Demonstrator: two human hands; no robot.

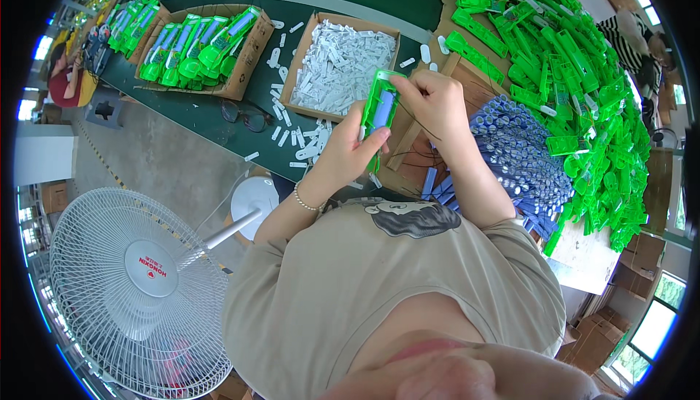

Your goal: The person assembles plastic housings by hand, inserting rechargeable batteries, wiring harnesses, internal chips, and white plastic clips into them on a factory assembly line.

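My left hand (341,150) is wrapped round a green plastic casing (373,99), its thumb across the lower part. Inside the casing lies a blue cylindrical battery (383,110), and a small pale piece shows at the top end. Closed, with its fingers curled, my right hand (439,99) presses its thumb to that upper end; whether it also pinches a small part is hidden. Just beyond the casing stands a cardboard box of small white plastic pieces (339,61). More loose white pieces (310,141) are scattered beside the box on the green table (219,119).
At right, green casings (569,72) form a large heap next to bundled blue batteries (518,145). Filled green casings stand in a cardboard box (244,72) at far left, near dark-rimmed glasses (246,117). A white fan (138,283) stands at lower left. Other people are in the background.
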